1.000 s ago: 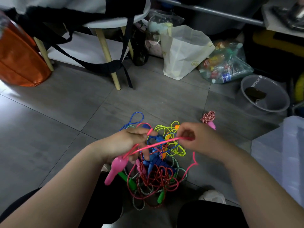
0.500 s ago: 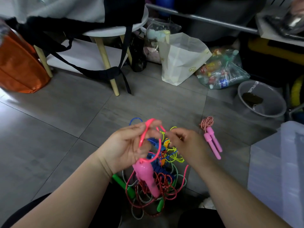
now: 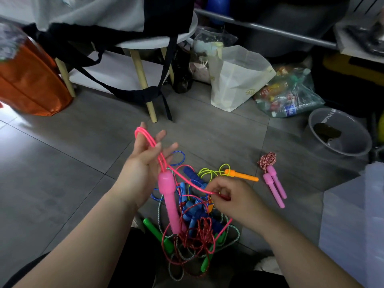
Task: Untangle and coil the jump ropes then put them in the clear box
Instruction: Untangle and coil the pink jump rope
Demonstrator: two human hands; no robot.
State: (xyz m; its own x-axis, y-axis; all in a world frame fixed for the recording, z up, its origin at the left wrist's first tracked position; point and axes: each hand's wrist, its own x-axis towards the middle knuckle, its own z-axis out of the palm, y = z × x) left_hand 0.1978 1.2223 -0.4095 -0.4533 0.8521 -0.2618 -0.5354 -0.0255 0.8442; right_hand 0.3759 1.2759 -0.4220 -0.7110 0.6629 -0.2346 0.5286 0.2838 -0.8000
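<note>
Worryingly, the pink cord [image 3: 148,139] only drapes my spread left hand [image 3: 142,165], so my right hand [image 3: 236,202], pinching it, could tug it off.

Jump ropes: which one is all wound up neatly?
The red-and-white twisted rope with two pink handles, lying alone beside the tangled pile of colourful ropes.

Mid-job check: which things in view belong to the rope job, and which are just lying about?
Job: left hand, right hand, pink rope, tangled rope pile, coiled red-white rope, clear box.
Lying about: orange bag, white side table, paper bag, bag of bottles, grey basin.
</note>
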